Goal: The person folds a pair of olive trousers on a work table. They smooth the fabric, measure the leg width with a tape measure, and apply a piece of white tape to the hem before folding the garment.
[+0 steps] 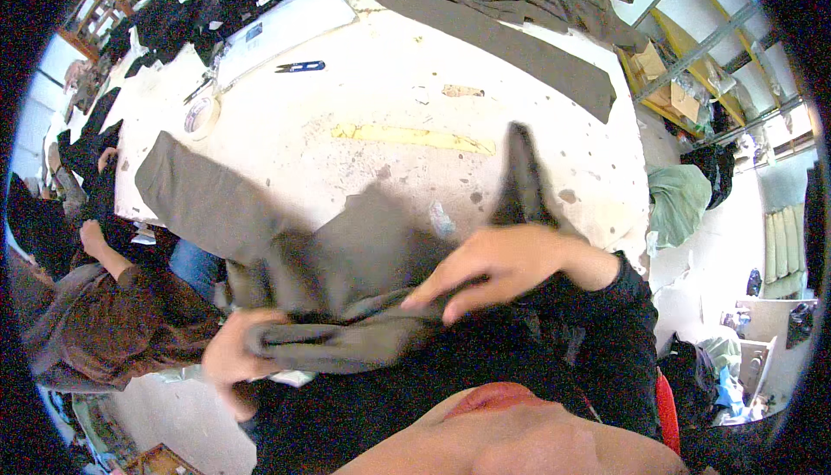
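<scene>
A grey-brown garment (363, 232) lies across the near edge of the table and over my lap, blurred by motion. One sleeve-like piece (195, 180) stretches out to the left, and a narrower dark piece (522, 176) points away on the right. My left hand (238, 358) is closed round a bunched fold of it at the near left. Over the fold's right end, my right hand (511, 263) has its fingers stretched out and apart, the fingertips at the cloth. Whether they touch it is blurred.
On the white, stained table (372, 68) lie blue-handled thread snips (303, 66), a tape roll (202, 117) and a yellow strip (411, 138). More grey-brown cloth (493, 16) and black garments (173, 20) cover the far side. A person in brown (130, 328) sits close on the left.
</scene>
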A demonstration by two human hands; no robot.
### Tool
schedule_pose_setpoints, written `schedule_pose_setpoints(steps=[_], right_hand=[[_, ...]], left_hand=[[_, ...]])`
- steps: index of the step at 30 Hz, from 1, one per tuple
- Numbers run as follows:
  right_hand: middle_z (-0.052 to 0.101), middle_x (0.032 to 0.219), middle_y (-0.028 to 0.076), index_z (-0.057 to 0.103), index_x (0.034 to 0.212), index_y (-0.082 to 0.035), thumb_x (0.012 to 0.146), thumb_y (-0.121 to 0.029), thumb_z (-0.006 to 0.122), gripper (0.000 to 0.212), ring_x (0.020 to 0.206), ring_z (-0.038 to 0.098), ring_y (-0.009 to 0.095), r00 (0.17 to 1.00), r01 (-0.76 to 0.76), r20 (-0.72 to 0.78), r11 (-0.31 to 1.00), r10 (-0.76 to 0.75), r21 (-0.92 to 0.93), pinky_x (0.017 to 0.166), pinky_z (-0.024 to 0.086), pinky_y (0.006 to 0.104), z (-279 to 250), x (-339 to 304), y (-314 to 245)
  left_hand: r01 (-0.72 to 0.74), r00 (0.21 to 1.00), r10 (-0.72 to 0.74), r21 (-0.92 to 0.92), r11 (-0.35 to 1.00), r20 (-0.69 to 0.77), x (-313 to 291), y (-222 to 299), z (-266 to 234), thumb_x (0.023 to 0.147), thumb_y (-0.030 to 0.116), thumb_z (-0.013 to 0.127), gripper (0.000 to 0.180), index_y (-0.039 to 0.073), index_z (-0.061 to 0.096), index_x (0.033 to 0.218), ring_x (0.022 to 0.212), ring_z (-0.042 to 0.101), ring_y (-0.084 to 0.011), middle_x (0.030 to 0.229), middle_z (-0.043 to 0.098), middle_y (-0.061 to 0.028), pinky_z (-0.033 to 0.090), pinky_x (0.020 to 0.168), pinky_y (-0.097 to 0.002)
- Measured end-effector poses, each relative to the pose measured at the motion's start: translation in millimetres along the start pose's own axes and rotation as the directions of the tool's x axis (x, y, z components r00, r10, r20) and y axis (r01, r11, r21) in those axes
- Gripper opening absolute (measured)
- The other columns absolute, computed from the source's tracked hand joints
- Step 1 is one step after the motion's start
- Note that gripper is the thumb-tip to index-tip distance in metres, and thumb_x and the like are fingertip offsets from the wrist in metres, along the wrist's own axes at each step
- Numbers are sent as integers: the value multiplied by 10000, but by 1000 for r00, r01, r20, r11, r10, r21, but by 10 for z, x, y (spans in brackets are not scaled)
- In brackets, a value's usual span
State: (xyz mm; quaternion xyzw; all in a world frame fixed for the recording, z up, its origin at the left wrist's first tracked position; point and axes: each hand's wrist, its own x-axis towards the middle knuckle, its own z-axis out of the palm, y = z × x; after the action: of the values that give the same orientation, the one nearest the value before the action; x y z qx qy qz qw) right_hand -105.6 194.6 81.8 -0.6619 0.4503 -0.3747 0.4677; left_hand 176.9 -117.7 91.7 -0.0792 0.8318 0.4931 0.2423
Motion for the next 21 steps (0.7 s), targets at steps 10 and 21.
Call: schedule_pose_setpoints(steps=[10,21], right_hand=[[689,1170,120,700,1170,-120,965,-309,594,298,1092,627,296,235,-891,-918,305,-321,-335,982,461,429,-1703,-1013,1343],[690,763,110,700,969,-90,880,-137,600,142,751,676,290,717,-656,-662,534,219,-533,713,519,419,-608,-21,632]], left_hand=[[536,825,-506,66,841,-251,90,-722,297,694,405,879,756,-8,601,1262,1155,636,-303,1246,654,-196,506,977,-383],[-585,660,723,465,665,-203,2716,777,-335,856,165,717,578,140,512,1396,1355,430,-349,1442,468,-141,385,1089,-441]])
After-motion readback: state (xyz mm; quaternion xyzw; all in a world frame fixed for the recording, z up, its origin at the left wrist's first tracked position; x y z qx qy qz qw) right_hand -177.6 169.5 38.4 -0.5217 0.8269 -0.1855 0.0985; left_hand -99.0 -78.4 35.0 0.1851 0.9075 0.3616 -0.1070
